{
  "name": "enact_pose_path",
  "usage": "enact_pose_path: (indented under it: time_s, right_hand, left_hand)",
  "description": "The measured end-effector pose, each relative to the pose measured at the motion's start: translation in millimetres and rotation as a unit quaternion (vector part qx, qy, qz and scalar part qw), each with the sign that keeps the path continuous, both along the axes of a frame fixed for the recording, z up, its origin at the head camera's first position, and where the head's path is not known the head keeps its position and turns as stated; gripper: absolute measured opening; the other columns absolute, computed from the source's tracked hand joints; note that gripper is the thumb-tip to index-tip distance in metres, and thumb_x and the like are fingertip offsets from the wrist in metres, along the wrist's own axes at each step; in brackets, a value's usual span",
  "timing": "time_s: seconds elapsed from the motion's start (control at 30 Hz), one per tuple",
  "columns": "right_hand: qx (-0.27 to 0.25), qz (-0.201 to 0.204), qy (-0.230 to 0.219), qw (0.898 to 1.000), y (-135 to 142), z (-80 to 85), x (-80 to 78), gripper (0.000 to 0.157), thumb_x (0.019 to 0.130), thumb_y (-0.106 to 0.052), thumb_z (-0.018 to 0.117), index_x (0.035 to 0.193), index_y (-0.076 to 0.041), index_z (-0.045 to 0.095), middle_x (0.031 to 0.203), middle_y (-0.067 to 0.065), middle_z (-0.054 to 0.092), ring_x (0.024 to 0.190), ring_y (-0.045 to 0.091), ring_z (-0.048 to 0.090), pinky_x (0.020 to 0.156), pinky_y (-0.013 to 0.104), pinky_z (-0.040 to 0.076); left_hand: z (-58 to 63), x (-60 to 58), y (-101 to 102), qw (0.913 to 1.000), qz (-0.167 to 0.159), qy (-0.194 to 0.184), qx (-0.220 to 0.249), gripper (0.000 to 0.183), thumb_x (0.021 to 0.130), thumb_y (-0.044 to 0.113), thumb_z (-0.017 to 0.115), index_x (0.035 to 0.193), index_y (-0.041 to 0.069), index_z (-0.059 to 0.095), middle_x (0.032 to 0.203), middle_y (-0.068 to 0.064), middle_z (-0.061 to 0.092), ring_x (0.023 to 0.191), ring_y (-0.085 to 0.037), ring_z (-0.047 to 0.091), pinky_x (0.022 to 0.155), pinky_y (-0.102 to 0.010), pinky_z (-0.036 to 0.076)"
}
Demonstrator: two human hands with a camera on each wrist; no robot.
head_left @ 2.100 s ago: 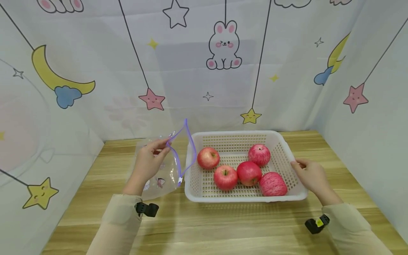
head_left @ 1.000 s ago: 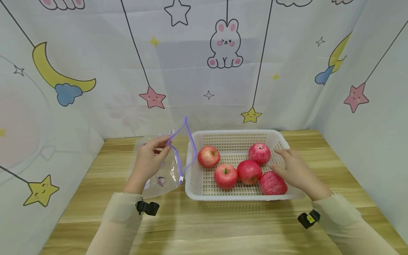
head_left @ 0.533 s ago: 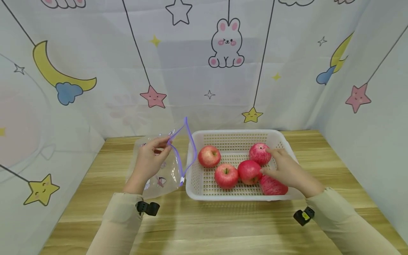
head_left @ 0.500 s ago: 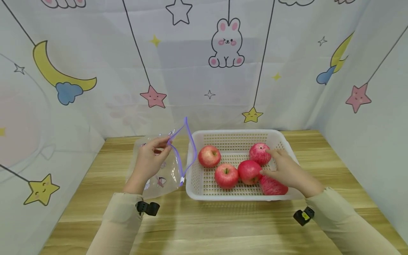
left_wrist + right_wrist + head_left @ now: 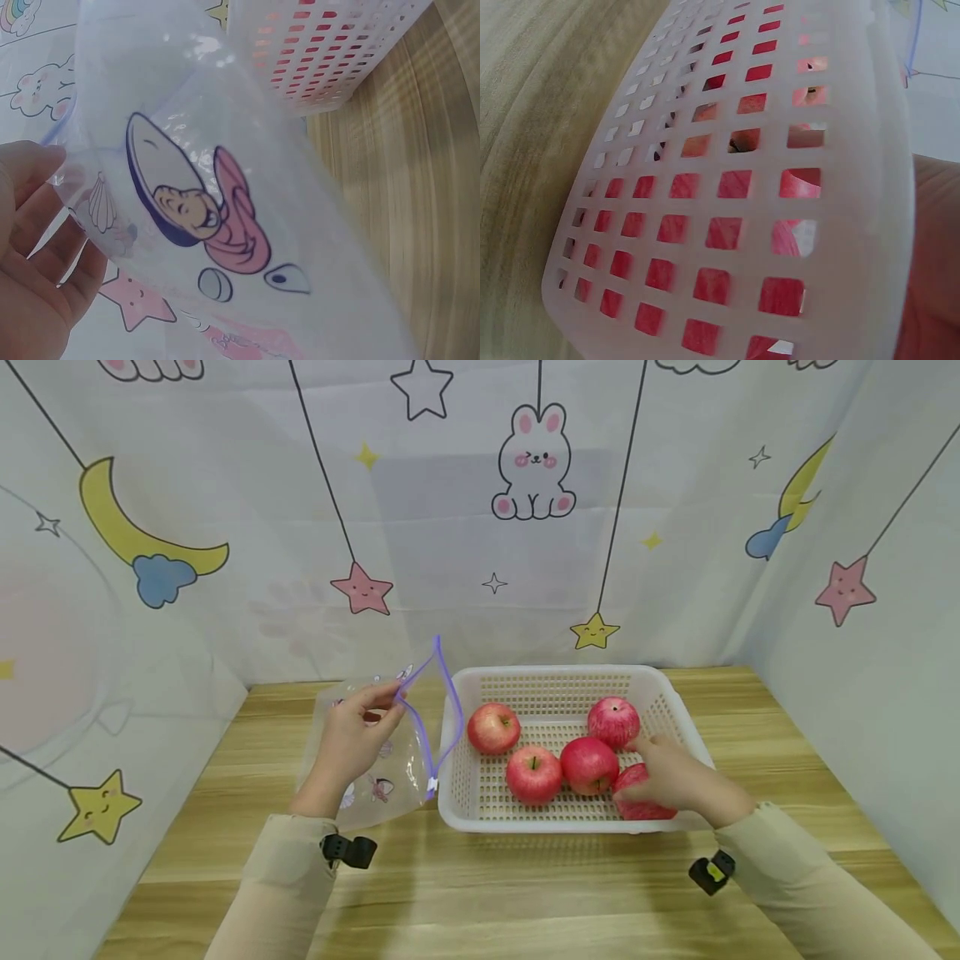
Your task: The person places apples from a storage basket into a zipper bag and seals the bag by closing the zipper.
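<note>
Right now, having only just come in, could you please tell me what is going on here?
A person's left hand pinches a clear bag by its purple zip edge, its mouth open toward the white basket. The right hand is inside the basket, over the near-right apple; whether it grips it is not clear. Four other apples also lie in the basket, and none shows in the bag.
</note>
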State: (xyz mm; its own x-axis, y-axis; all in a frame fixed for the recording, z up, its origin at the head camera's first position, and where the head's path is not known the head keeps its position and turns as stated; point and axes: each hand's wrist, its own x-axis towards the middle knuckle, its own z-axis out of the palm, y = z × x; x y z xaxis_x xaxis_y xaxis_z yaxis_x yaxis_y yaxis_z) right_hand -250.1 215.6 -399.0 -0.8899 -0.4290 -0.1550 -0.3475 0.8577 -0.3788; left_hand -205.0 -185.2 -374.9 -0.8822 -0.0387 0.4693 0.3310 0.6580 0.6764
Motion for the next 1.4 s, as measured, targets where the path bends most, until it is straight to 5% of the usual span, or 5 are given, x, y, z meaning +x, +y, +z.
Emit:
enact_pose_path:
  time_s: [0.37, 0.93, 1.4]
  right_hand:
    - [0.026, 0.008, -0.028, 0.999, -1.0, -5.1, 4.2, 0.081, 0.066, -0.038, 0.083, 0.124, 0.008, 0.052, 0.116, 0.024, 0.059, 0.106, 0.034, 0.056, 0.089, 0.048, 0.048]
    - [0.049, 0.027, 0.018, 0.998, -3.2, -13.4, 3.7, 0.070, 0.068, -0.033, 0.078, 0.121, 0.006, 0.055, 0.104, 0.020, 0.061, 0.095, 0.030, 0.056, 0.081, 0.046, 0.050]
    - [0.041, 0.018, -0.003, 0.999, -4.4, -6.8, 5.0, 0.073, 0.064, -0.030, 0.080, 0.123, 0.004, 0.053, 0.101, 0.017, 0.059, 0.086, 0.023, 0.052, 0.073, 0.037, 0.049]
  left_hand:
    - [-0.4, -0.4, 1.6, 1.0000, 0.000, -0.004, 0.002, 0.031, 0.089, 0.010, 0.064, 0.120, 0.004, 0.063, 0.107, -0.012, 0.069, 0.096, -0.025, 0.066, 0.078, -0.037, 0.052]
    - [-0.6, -2.0, 3.4, 1.0000, -0.002, 0.007, -0.006, 0.030, 0.089, 0.010, 0.065, 0.118, 0.002, 0.063, 0.105, -0.014, 0.070, 0.094, -0.027, 0.067, 0.078, -0.042, 0.054]
    - [-2.2, -1.2, 4.7, 1.0000, -0.001, 0.005, -0.001, 0.030, 0.089, 0.010, 0.065, 0.118, 0.003, 0.064, 0.103, -0.014, 0.070, 0.093, -0.027, 0.067, 0.078, -0.041, 0.053]
